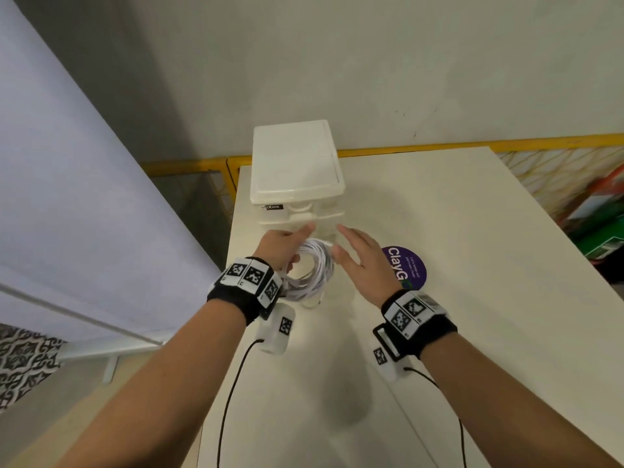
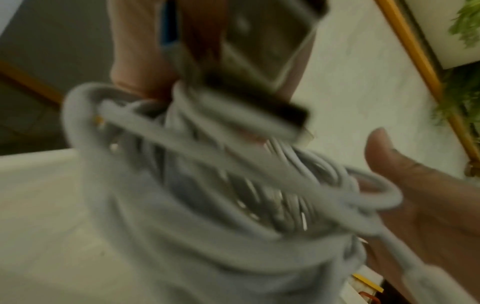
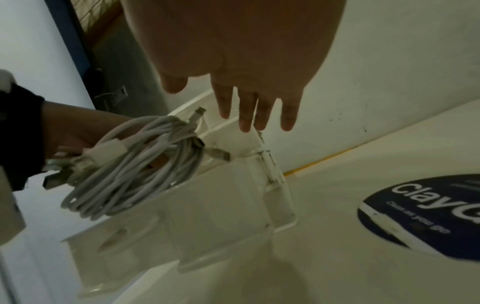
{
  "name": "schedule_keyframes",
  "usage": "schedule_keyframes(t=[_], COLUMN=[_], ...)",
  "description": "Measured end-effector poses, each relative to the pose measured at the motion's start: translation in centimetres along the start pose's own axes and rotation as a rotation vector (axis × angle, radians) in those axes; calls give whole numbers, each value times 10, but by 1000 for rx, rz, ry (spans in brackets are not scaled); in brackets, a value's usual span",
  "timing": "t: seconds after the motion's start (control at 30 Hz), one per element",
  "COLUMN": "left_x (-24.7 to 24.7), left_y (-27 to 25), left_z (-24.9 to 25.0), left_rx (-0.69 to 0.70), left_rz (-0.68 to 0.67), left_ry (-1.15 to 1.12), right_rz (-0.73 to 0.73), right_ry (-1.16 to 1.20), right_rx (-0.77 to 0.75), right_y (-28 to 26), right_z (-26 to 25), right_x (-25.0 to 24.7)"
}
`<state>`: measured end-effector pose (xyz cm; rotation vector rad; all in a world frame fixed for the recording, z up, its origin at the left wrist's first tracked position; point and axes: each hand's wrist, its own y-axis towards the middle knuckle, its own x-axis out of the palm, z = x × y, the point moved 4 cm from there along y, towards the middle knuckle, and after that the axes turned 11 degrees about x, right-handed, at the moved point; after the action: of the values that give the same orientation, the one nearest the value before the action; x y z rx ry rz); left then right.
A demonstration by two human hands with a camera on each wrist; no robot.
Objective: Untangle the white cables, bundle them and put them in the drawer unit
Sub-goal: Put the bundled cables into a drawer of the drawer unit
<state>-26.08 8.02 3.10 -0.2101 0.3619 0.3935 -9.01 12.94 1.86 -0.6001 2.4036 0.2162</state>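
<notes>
A coiled bundle of white cables hangs in my left hand, whose fingers curl through the coil. Several plug ends stick out of it. The left wrist view shows the bundle close up and blurred. The white translucent drawer unit stands at the table's far left. In the right wrist view a clear drawer is pulled out beneath the bundle. My right hand hovers just right of the bundle, fingers straight and empty, tips near the unit's front.
The cream table carries a round purple ClayGo sticker right of my right hand. The table's left edge runs close beside the drawer unit. A yellow rail and a wall lie behind.
</notes>
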Motion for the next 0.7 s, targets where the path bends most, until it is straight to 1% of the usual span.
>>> schedule_keyframes(t=[0.07, 0.13, 0.2, 0.27, 0.33, 0.4, 0.47, 0.5, 0.57, 0.63, 0.7], left_x=[5, 8, 10, 11, 10, 11, 13, 14, 14, 12, 11], left_y=[5, 10, 17, 22, 23, 23, 22, 23, 25, 24, 23], left_z=[-4, -7, -11, -16, -18, -20, -21, -22, -24, -24, -19], left_rx=[-72, -108, -107, -89, -49, -1, 52, 73, 109, 149, 189], left_rz=[-38, -79, -140, -231, -297, -332, -323, -292, -201, -120, -66], left_ry=[52, 76, 115, 146, 111, 131, 216, 252, 309, 377, 453], right_rz=[-73, -100, -45, 19, 71, 137, 176, 159, 38, -127, -244], right_ry=[-49, -35, -25, -18, -26, -53, -63, -57, -58, -156, -323], right_rx=[41, 84, 52, 32, 28, -6, -104, -163, -251, -266, -254], right_y=[10, 13, 12, 11, 12, 12, 10, 8, 3, -3, -5], right_z=[5, 9, 8, 6, 5, 4, 0, -2, -4, 1, 9], right_x=[11, 19, 22, 22, 22, 23, 24, 26, 31, 36, 40])
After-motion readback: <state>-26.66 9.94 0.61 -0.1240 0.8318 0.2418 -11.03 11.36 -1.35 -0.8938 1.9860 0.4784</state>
